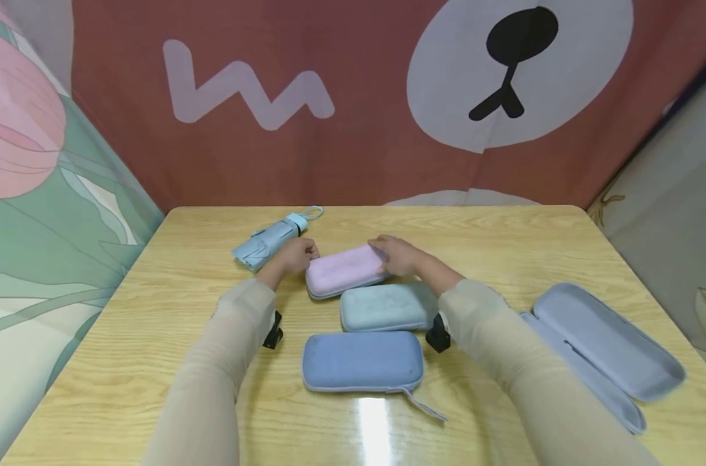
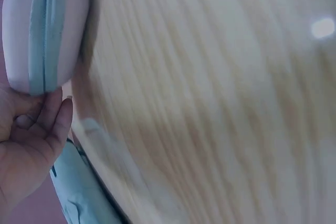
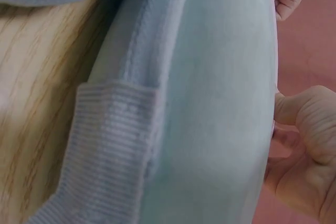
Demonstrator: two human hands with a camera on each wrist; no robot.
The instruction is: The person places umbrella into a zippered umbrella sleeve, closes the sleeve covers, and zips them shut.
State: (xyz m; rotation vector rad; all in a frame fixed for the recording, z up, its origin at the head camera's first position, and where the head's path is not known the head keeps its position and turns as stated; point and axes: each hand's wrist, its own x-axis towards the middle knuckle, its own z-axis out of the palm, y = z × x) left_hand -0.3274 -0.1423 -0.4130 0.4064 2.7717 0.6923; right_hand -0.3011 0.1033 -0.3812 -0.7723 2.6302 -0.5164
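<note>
A pink zipper case (image 1: 343, 270) lies slanted on the table between both hands. My left hand (image 1: 296, 254) has its curled fingers at the case's left end; in the left wrist view, the fingers (image 2: 50, 121) meet the end of the pale blue zipper band, and whether they pinch a pull tab is hidden. My right hand (image 1: 402, 254) grips the opposite end, thumb and fingers spread around it. Just in front lies a closed mint case (image 1: 390, 307), which fills much of the right wrist view and hides most of the pink case there.
A closed blue case (image 1: 362, 359) with a strap lies nearest the front. On the right, a grey-blue case (image 1: 609, 343) lies unfolded. A folded light blue umbrella (image 1: 271, 241) rests behind my left hand. Printed curtains (image 1: 364, 162) hang along the table's back edge.
</note>
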